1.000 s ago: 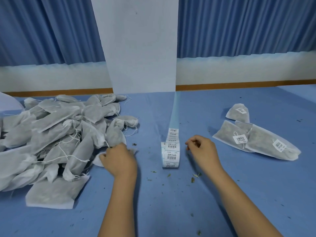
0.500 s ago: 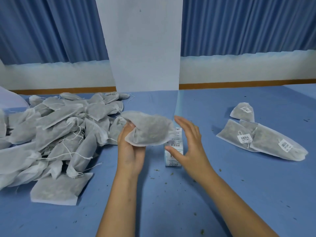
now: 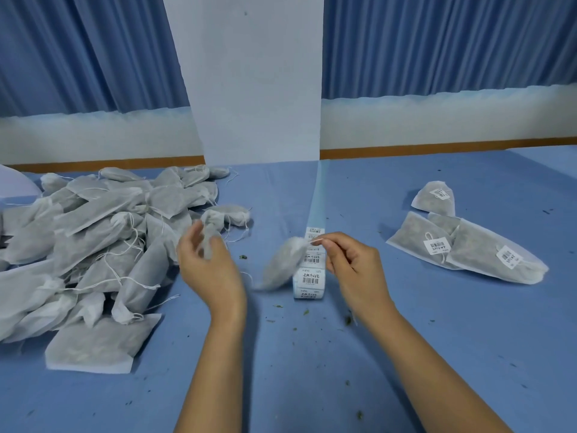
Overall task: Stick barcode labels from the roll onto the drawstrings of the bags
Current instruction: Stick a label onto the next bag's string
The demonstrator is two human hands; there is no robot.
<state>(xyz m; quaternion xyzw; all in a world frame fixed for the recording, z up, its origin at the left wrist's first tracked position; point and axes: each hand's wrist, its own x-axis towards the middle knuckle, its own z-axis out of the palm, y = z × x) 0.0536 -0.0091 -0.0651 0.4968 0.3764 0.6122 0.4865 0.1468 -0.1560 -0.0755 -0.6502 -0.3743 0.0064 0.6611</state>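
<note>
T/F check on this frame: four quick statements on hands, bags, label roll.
1. The right hand pinches the drawstring of a hanging grey-white fabric bag. True.
2. The left hand holds the white barcode label roll. False: the roll stands on the blue table between the hands.
3. Labelled bags lie right of the roll. True.
4. The big pile of bags lies right of the roll. False: it lies left.

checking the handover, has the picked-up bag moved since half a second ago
Yes: the bag dropped from the top of the label roll to its lower left, pinched by the right hand.
</note>
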